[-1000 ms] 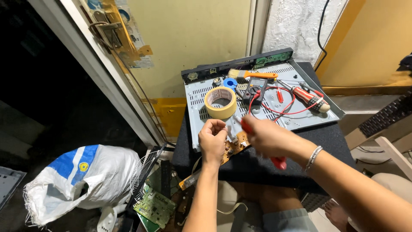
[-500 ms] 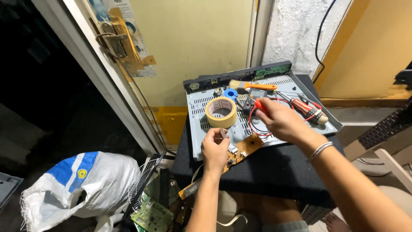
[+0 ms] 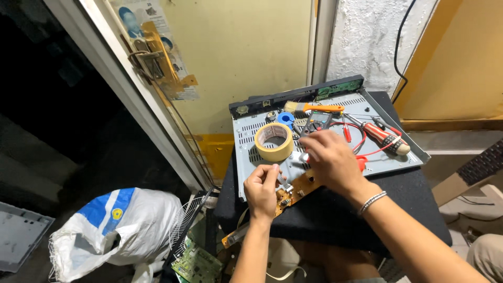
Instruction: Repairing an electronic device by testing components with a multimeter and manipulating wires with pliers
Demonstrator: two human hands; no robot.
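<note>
Since the earlier frame, the right hand [image 3: 330, 160] has drawn back from the tools to the one long brown circuit board [image 3: 293, 193], fingers curled on it. One left hand [image 3: 262, 188] pinches it near one tape roll [image 3: 274, 141] on the grey chassis [image 3: 398, 162].

Perforated grey metal chassis [image 3: 367, 157]; matt paper tape roll [image 3: 274, 141]

The left hand [image 3: 262, 188] pinches a small part over a long orange circuit board [image 3: 293, 191] at the near edge of the grey metal tray [image 3: 325, 162]. The right hand [image 3: 330, 160] hovers just right of a masking tape roll [image 3: 274, 141]. A red-handled screwdriver [image 3: 385, 137] lies far right.
</note>
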